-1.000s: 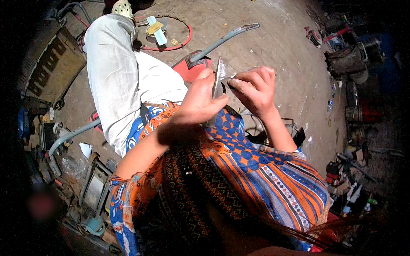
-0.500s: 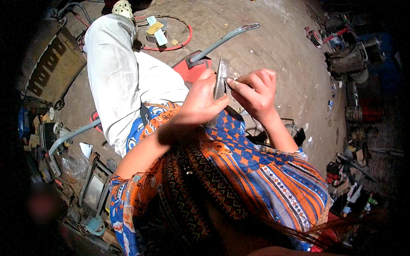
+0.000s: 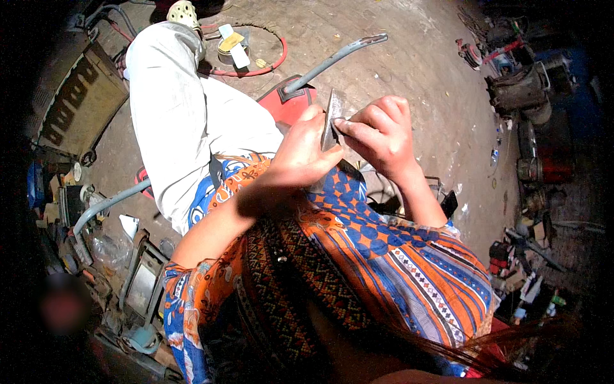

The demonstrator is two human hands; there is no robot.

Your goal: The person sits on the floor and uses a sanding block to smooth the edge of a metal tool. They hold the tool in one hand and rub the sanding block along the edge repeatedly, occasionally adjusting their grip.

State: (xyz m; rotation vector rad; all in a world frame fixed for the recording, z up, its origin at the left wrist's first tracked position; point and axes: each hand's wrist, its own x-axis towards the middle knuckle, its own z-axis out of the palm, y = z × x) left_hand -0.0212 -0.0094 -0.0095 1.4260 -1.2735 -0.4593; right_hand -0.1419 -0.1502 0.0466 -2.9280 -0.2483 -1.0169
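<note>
Metal plate: one, flat and grey [image 3: 333, 109]; held above the lap between the two hands, its long side running near to far.
Left hand: one, bare [image 3: 299, 142]; closed around the plate's left side, thumb reaching across its near end, fingers farther along.
Right hand: one, bare [image 3: 384, 136]; fingers curled, thumb and forefinger drawn together, tips touching the plate's right face; whether a small piece is pinched between them, cannot tell.
Shirt: patterned in orange, blue and white [image 3: 409, 256], beneath and near the hands.
Trousers: white [image 3: 167, 96], left of the hands, one leg stretched toward the far side.
Shoe: pale clog with holes [image 3: 183, 13], at the far end of that leg.
Red pad: one [image 3: 300, 110], just beyond the left hand.
Grey tube: bent [image 3: 339, 59], rising from the red pad toward the far right.
Tin: round [image 3: 225, 57], far left of the hands, pale strips laid across its top.
Red hose: curved [image 3: 284, 54], lying around the tin.
Slotted panel: tan, with dark openings [image 3: 96, 112], at left.
Dark cylinder: on its side [image 3: 519, 93], far right.
Floor: brown and scuffed [image 3: 441, 83].
</note>
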